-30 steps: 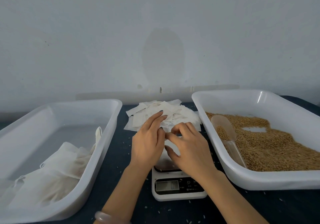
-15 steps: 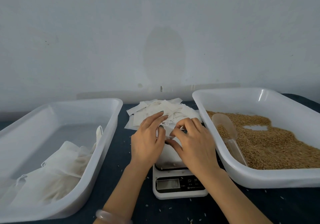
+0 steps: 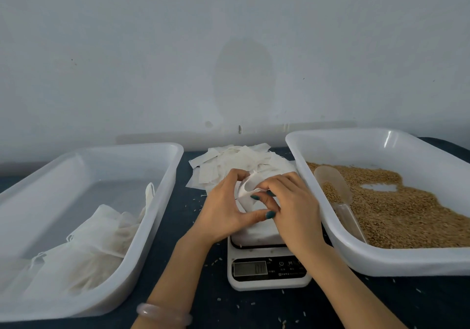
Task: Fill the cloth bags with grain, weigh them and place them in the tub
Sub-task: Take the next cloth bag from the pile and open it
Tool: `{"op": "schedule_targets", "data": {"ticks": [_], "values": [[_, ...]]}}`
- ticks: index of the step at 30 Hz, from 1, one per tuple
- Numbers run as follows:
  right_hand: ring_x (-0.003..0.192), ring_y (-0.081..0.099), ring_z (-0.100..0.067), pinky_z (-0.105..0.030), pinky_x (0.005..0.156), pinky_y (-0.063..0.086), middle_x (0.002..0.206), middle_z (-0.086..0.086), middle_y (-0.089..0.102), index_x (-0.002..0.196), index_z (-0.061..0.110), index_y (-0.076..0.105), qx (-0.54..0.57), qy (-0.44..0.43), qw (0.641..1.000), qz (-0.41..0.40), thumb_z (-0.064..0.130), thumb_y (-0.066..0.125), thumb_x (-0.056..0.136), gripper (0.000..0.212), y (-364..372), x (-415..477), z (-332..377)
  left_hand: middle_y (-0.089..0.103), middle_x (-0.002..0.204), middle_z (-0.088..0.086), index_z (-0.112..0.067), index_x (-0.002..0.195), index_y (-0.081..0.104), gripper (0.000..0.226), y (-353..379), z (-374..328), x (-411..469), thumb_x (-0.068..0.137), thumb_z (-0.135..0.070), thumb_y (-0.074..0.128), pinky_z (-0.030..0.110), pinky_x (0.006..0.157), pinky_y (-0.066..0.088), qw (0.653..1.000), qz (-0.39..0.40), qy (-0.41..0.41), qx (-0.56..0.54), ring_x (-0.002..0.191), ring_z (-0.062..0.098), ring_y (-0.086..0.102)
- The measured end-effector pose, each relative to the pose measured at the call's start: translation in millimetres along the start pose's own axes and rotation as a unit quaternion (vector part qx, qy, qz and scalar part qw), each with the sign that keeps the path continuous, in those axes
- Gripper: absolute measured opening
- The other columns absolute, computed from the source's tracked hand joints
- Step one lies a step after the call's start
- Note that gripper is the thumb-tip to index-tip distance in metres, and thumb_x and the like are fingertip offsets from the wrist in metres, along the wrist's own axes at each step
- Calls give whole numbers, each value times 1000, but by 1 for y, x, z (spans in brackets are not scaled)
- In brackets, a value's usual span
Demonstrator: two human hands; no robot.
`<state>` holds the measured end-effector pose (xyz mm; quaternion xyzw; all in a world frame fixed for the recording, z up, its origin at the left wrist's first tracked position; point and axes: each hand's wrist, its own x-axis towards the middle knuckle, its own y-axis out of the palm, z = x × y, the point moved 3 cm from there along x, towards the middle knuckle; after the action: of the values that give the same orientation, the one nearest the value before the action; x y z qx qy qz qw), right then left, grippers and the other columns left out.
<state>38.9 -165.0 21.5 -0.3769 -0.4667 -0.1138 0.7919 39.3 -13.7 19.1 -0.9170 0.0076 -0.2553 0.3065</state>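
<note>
Both hands meet above the white scale (image 3: 269, 274) and hold one empty white cloth bag (image 3: 248, 194) between them. My left hand (image 3: 225, 210) pinches the bag's left edge with thumb and fingers. My right hand (image 3: 292, 206) grips its right edge with curled fingers. Behind them lies a pile of empty cloth bags (image 3: 236, 162). The right tub (image 3: 381, 262) holds brown grain (image 3: 396, 211) and a clear scoop (image 3: 335, 191). The left tub (image 3: 162, 196) holds several filled bags (image 3: 94, 247).
Everything sits on a dark table (image 3: 203, 300) with loose grains scattered around the scale. A pale wall stands close behind. A bracelet (image 3: 164, 313) is on my left wrist.
Both hands have drawn a single bag off the pile and lifted it over the scale. My fingers, earlier flat on the pile, are now curled round the bag.
</note>
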Motion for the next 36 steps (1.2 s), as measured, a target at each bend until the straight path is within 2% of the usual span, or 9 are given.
{"op": "schedule_targets", "data": {"ticks": [7,11,13,17,22,25,29,32,36], "values": [[89,60,-14,-22,67,48,88,11,70,90,19,72,4,-3,1000,-2,41,54,92,28,-1,0,1,60,105,-14,-23,115,50,52,-2,5,0,72,-21,79,20,75,45,1000,1,-13,25,95,7,59],[87,60,-16,-18,67,42,88,8,69,88,16,70,-1,-4,1000,-13,41,48,93,34,-2,1,0,59,109,-11,-20,115,52,46,-4,11,2,76,-8,72,22,74,47,999,-15,-24,41,95,7,56],[87,60,-18,-20,67,46,89,5,69,88,14,69,5,-2,1000,-13,40,48,93,34,-2,0,1,58,111,-12,-19,115,52,44,-6,15,2,77,-4,68,21,72,45,997,-28,-34,70,95,8,55],[89,62,-19,-28,66,54,93,4,69,91,14,70,10,-10,1000,5,41,55,90,31,-1,0,3,58,112,-13,-23,113,51,44,-7,19,3,76,-7,68,21,70,44,995,-33,-35,92,95,8,55],[90,62,-19,-29,66,55,93,6,68,90,17,72,-34,-35,999,18,33,69,85,17,-2,0,7,57,107,-18,-27,111,51,44,-2,13,2,75,-25,75,16,70,44,996,-43,-4,78,94,5,56],[92,62,-18,-29,67,55,94,6,67,90,19,72,-41,-46,997,38,35,64,86,18,-4,0,11,58,101,-18,-29,105,50,37,1,10,1,76,-27,73,21,67,45,995,-57,2,88,88,6,57],[93,62,-19,-29,65,56,97,5,66,94,19,72,-52,-31,996,63,31,71,83,16,-6,1,15,64,95,-16,-32,100,51,29,-1,13,1,79,-30,71,34,68,52,993,-60,-30,101,83,8,61],[97,61,-18,-26,66,54,104,5,64,103,22,68,-46,-5,993,106,26,77,83,23,-7,4,26,65,91,-14,-31,98,52,28,-2,14,0,77,-25,69,37,66,52,992,-72,-43,94,79,8,61],[105,57,-16,-21,67,45,122,3,54,124,20,51,-73,-6,985,155,28,69,88,41,-12,9,45,63,84,-11,-31,96,50,33,-3,19,-1,73,-12,64,35,61,49,991,-76,-73,84,74,11,59]]}}
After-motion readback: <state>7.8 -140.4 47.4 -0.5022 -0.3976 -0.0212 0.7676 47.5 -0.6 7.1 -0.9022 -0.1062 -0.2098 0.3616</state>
